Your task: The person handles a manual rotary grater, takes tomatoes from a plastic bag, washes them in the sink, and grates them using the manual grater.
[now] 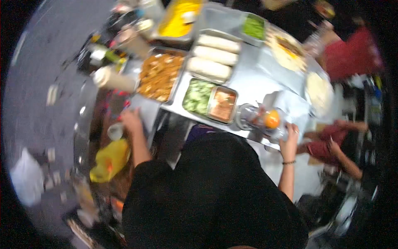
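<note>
My left hand (132,121) reaches out at the left, beside a small clear cup (115,131), and its blurred fingers look apart. Below it lies a yellow bag (109,162). My right hand (290,136), with a dark bracelet at the wrist, has its fingers at the side of a clear plastic container (283,126). Something round and orange (271,119) shows in or on that container. Another clear container (247,117) sits just to its left. Motion blur hides the exact finger contact.
Metal trays hold brown chunky filling (161,76), white rolls (213,58), chopped green pieces (198,96), an orange-red mix (223,103) and yellow food (180,18). A squeeze bottle (114,81) stands left. Flatbreads (286,50) lie at right, near another person's red sleeve (350,54).
</note>
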